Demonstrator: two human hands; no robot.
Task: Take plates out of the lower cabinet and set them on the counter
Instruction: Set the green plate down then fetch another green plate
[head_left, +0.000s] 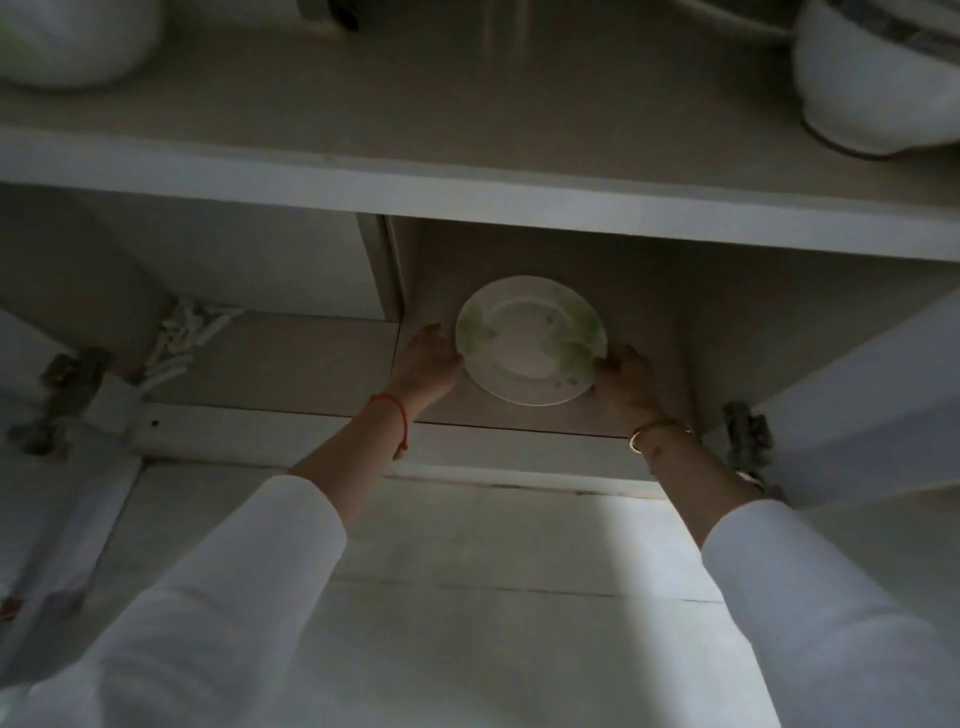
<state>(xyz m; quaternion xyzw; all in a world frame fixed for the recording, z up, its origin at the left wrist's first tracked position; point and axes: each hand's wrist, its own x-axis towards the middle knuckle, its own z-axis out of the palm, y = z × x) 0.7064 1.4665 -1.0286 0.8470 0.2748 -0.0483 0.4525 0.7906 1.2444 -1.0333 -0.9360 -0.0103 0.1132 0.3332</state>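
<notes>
Both hands grip a white, green-patterned plate (530, 340) inside the right compartment of the lower cabinet (654, 322), the left hand (428, 358) on its left rim and the right hand (621, 379) on its lower right rim. Whether the plate rests on the cabinet floor or is lifted clear cannot be told. A red thread (397, 413) circles the left wrist, a gold bangle (657, 431) the right. On the desk (467, 104) above stand two white vessels, one far left (67, 41), one far right (872, 78).

A white plate (530, 340) with green leaf-like patches, white sleeves (249, 571), a red wrist string (392, 410), a gold bangle (655, 429).
</notes>
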